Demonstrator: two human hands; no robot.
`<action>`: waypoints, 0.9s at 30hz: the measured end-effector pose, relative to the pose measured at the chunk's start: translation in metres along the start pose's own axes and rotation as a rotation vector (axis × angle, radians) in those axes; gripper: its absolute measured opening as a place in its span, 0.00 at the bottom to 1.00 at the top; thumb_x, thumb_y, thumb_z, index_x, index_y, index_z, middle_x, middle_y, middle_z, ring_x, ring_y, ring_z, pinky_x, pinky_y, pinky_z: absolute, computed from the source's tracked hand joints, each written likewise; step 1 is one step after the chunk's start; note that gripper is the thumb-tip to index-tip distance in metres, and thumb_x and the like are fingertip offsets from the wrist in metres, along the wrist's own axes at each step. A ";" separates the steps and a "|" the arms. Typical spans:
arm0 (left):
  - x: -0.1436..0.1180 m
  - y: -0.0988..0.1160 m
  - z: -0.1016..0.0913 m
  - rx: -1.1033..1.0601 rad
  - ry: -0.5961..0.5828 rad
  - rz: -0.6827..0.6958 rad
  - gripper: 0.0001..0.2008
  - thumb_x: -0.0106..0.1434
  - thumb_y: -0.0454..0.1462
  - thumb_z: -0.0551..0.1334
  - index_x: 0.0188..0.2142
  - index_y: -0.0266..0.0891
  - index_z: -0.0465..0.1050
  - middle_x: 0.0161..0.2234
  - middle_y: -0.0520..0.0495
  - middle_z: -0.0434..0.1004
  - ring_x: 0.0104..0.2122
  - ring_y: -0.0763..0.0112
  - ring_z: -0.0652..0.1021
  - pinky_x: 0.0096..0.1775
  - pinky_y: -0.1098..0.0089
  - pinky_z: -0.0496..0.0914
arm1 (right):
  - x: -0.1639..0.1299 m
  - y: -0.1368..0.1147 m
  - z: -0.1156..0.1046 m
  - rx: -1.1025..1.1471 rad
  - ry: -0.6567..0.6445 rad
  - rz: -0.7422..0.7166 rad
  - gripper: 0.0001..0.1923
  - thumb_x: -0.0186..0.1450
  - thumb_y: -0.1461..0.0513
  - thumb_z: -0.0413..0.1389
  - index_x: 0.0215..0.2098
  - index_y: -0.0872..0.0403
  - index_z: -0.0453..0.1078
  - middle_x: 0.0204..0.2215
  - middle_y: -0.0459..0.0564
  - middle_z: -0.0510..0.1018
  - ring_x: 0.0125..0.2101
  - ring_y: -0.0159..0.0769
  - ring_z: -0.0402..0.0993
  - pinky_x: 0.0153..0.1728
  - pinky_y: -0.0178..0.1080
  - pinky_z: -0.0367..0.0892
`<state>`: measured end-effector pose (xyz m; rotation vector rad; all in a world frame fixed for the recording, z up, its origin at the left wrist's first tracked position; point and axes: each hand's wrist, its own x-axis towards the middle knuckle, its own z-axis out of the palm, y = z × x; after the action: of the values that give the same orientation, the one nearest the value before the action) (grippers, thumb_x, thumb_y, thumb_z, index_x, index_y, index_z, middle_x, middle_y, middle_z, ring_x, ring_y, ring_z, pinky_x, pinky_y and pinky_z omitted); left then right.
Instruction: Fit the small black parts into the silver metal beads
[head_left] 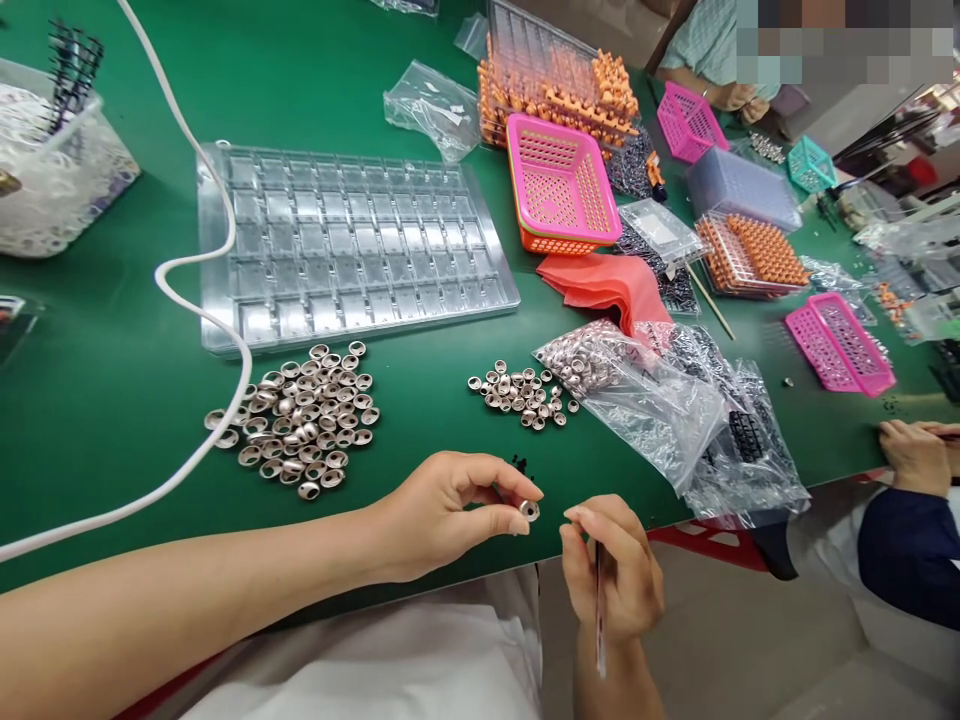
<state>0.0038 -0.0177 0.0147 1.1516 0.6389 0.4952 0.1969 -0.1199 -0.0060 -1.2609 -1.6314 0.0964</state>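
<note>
My left hand (442,515) pinches a small silvery metal ring (529,511) between thumb and forefinger, just above the table's front edge. Close by on the right, my right hand (622,575) is closed around a thin, dark, rod-like tool (599,610) that points down. Its thumb and forefinger meet at the tips; whether they also pinch a tiny part is too small to tell. Behind my left hand lie a few tiny black parts (520,465). A small heap of metal rings (525,395) sits beyond them, and a larger heap (307,415) lies to the left.
A clear compartment tray (360,315) lies behind the heaps, with a white cable (161,272) across its left side. Plastic bags of parts (652,400), a pink basket (517,180) and orange parts (615,85) stand to the right. Another person's hand (911,455) is at far right.
</note>
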 end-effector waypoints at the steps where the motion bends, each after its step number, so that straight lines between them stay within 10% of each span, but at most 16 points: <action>1: 0.001 0.001 -0.001 0.072 -0.004 0.024 0.09 0.61 0.35 0.66 0.41 0.35 0.80 0.35 0.46 0.84 0.34 0.69 0.82 0.39 0.71 0.79 | -0.002 0.001 0.001 -0.015 0.022 0.035 0.21 0.63 0.73 0.60 0.53 0.54 0.71 0.38 0.52 0.79 0.34 0.37 0.77 0.29 0.41 0.76; 6: 0.005 0.017 -0.018 0.668 0.012 0.109 0.09 0.65 0.32 0.61 0.43 0.38 0.78 0.38 0.46 0.82 0.36 0.68 0.80 0.39 0.70 0.76 | -0.010 0.007 0.003 -0.078 0.074 0.178 0.17 0.64 0.72 0.60 0.48 0.51 0.74 0.38 0.51 0.79 0.36 0.37 0.78 0.32 0.40 0.76; 12: -0.005 0.040 -0.046 1.265 -0.080 -0.105 0.08 0.67 0.31 0.60 0.41 0.40 0.78 0.39 0.45 0.79 0.38 0.60 0.79 0.37 0.66 0.71 | -0.013 0.011 -0.003 -0.029 0.136 0.264 0.12 0.65 0.70 0.60 0.45 0.52 0.76 0.39 0.52 0.79 0.38 0.38 0.77 0.32 0.38 0.74; 19: -0.013 0.056 -0.066 1.343 -0.089 -0.252 0.08 0.62 0.37 0.68 0.41 0.41 0.80 0.42 0.44 0.79 0.44 0.56 0.79 0.39 0.65 0.70 | -0.009 0.011 -0.003 0.125 0.222 0.359 0.09 0.70 0.65 0.55 0.41 0.53 0.78 0.36 0.53 0.79 0.34 0.38 0.75 0.29 0.39 0.70; 27: 0.045 0.045 -0.078 1.317 0.063 -0.049 0.17 0.69 0.38 0.58 0.56 0.39 0.74 0.52 0.40 0.77 0.46 0.57 0.79 0.42 0.66 0.71 | 0.000 0.009 -0.001 0.330 0.194 0.401 0.13 0.73 0.61 0.50 0.41 0.54 0.77 0.39 0.56 0.75 0.34 0.37 0.72 0.26 0.37 0.67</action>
<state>-0.0185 0.0794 0.0267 2.3423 1.0910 -0.0044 0.2036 -0.1161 -0.0105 -1.2767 -1.1258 0.4581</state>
